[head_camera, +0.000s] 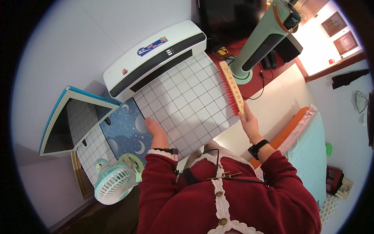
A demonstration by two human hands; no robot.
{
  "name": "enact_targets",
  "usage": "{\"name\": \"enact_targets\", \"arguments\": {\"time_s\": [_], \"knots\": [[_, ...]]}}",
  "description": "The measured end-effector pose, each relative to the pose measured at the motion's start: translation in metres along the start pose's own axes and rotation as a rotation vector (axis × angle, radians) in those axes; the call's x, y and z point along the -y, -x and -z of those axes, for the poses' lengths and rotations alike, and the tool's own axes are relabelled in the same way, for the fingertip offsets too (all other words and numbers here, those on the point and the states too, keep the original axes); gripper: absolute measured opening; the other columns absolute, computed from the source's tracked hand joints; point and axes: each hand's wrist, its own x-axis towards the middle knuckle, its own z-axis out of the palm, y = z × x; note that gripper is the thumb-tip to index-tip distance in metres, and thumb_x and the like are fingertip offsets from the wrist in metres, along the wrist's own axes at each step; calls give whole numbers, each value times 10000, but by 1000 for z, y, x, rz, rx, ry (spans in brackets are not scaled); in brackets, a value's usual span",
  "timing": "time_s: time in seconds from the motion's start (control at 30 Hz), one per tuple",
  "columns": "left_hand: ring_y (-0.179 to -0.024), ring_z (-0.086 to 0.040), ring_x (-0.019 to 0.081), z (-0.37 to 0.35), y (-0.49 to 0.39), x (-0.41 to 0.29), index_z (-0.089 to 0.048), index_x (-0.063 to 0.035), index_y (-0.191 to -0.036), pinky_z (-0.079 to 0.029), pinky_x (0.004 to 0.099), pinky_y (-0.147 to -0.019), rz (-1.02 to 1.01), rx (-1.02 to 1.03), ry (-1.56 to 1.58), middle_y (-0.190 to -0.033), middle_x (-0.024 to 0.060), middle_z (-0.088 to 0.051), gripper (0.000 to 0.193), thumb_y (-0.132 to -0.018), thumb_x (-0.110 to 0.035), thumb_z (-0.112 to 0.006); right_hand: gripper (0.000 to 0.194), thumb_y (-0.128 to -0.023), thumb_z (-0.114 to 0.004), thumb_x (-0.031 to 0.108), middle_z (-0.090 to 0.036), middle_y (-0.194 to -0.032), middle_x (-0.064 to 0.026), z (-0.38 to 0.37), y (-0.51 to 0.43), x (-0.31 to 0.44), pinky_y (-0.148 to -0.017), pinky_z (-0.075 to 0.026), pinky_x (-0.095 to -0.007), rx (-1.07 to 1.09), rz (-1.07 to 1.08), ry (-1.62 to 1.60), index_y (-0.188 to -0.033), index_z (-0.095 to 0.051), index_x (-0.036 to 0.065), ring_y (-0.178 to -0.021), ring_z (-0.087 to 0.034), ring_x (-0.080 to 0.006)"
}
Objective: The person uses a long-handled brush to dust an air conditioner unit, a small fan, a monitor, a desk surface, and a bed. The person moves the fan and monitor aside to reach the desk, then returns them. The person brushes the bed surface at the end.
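Observation:
My right hand (250, 123) grips the near end of a wooden-handled brush (232, 84) with red bristles. The handle bears writing, and the brush extends along the right edge of a white grid-patterned table covering (187, 108). Above the left part of that covering is my left hand (155, 128), seen mostly from the side, near the border of a blue moon-and-planet mat (124, 117). No object shows in it, and its fingers are largely hidden. Whether it touches the surface is unclear.
Behind the covering sits a long white appliance (155, 58) resembling an air heater. A flat screen (81, 122) and a small fan (115, 181) stand left. To the right are a green tower fan (260, 41) on a red surface (258, 84), loose cables, and a bed (306, 152).

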Motion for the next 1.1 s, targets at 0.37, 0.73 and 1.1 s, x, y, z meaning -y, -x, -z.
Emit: {"name": "enact_targets", "arguments": {"time_s": [0.37,0.73,1.1], "knots": [[-1460,-297,284,37,49,-29,-281,-18,-1543,-216,401,-1190,202,-29,-58,-1617,137,-276,710,-1054,-532,-282,592,-921,-664,411,-709,-1141,-116,-30,59,9,-825,-541,-344,931,-16,-156,-1456,-512,209,-908,-677,-218],[-1399,-407,216,52,163,-87,-452,-73,-1448,-288,437,-1110,-119,298,17,-1472,97,-505,558,-1046,-457,-401,610,-925,-670,293,-711,-942,-193,46,62,-50,-720,-535,-436,58,-27,-107,-1488,-447,219,-780,-685,-361],[-1290,-496,175,234,206,-242,-559,-37,-1321,-331,352,-1096,-896,-205,123,-1360,81,-584,333,-1066,-222,-451,519,-960,-656,330,-514,-627,19,-25,62,-53,-410,-411,-276,495,-375,-437,-1447,-525,206,-468,-475,-89]]}}
